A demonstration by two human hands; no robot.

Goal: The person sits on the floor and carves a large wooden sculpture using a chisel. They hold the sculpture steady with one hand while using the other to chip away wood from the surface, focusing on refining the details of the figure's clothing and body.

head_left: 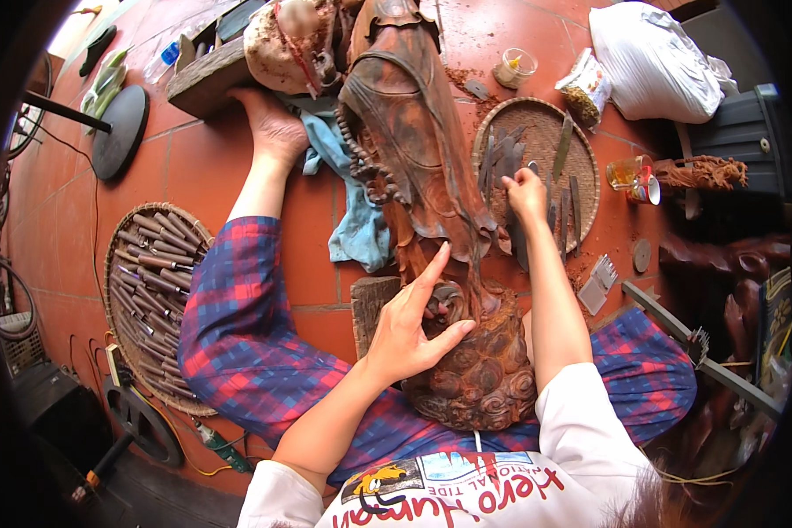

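A carved dark-wood statue (414,132) with robe folds and a beaded strand lies lengthwise before me. Its curly-textured end (480,378) rests in my lap. My left hand (409,326) lies on the carving near a rounded carved detail, thumb and forefinger spread wide, holding nothing. To the right, my right hand (526,195) reaches over a round woven tray (587,198) of thin, flat, dark metal tools (507,158). Its fingers are pinched together at the tools; a small dark tip shows by the fingertips, but what they grip is mostly hidden.
At left stands a round basket (114,264) of wooden-handled carving tools (158,282). A blue cloth (361,233) and wood block (371,308) lie beside the statue. Right are a jar (514,68), a glass of amber liquid (625,172), a white sack (651,62) and a grey metal bar (739,387).
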